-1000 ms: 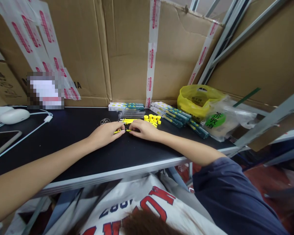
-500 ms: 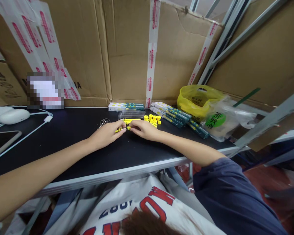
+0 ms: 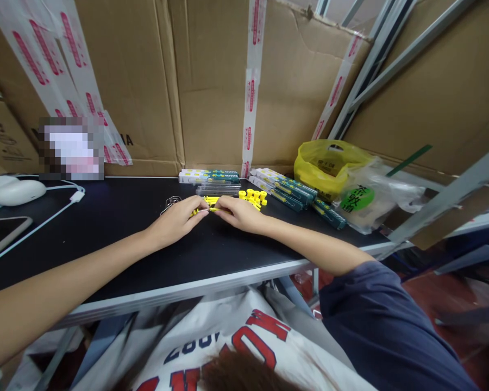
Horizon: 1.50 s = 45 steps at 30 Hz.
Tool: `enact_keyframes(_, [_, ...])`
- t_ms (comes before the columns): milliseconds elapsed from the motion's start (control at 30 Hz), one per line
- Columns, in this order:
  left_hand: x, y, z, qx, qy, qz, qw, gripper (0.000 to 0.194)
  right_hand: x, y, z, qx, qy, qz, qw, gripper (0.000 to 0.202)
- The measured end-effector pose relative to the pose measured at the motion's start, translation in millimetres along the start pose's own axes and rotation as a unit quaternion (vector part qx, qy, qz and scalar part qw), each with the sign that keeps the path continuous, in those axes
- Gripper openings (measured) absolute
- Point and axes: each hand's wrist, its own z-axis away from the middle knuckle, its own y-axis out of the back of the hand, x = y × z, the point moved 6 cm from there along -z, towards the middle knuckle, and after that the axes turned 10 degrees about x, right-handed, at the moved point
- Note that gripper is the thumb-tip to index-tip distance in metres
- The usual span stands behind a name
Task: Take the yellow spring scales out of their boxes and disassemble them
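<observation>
Black tabletop (image 3: 244,250) | left hand (image 3: 177,217), right hand (image 3: 242,214) pinched thin yellow parts (image 3: 194,213) (join unclear) | yellow caps (image 3: 250,193), clear tubes (image 3: 218,189) lay loose

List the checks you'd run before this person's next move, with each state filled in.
1. Left hand has a grip on a small yellow part: ok.
2. Right hand pinches a yellow tip close to the left fingertips: ok.
3. Held pieces joined or separate: cannot tell; fingers hide the meeting point.
4. Yellow caps near the right hand, just beyond it: ok.
5. Clear tubes lying on the table beyond the hands: ok.
6. Phone away from both hands, at the left edge: ok.
</observation>
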Motion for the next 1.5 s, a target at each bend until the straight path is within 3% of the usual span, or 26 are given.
enact_keyframes(333, [1.3, -0.6, -0.2, -0.016, -0.029, -0.001, 0.999, 0.019, -2.5, -4.7, -0.4, -0.05, -0.061, -0.18, 0.98, 0.028])
enact_keyframes(567, [3.3, -1.7, -0.9, -0.032, -0.014, 0.018, 0.999, 0.021, -1.2, -8.9, -0.5, -0.084, -0.078, -0.252, 0.961, 0.033])
enact_keyframes(667, [1.8, -0.6, -0.3, -0.025, 0.012, 0.013, 1.0, 0.022, 1.6, -6.1, -1.7, -0.055, -0.057, -0.184, 0.98, 0.026])
enact_keyframes(767, [-0.7, 0.1, 0.3, -0.022, 0.037, -0.004, 0.999, 0.024, 2.6, 0.5, -2.3, -0.012, -0.01, -0.034, 0.999, 0.02])
enact_keyframes(933, [-0.6, -2.3, 1.2, -0.056, 0.05, 0.021, 0.997, 0.034, -4.2, 6.1, -0.3, 0.009, 0.086, 0.116, 0.989, 0.021])
enact_keyframes(1200, [3.9, -9.3, 5.0, -0.14, 0.048, 0.09, 0.985, 0.042, -16.4, 7.7, 2.8, 0.011, 0.173, 0.194, 0.966, 0.032])
enact_keyframes(1500, [8.6, -5.2, 1.6, -0.106, 0.013, 0.05, 0.993, 0.035, -8.0, 9.5, 0.2, 0.032, 0.124, 0.153, 0.98, 0.027])
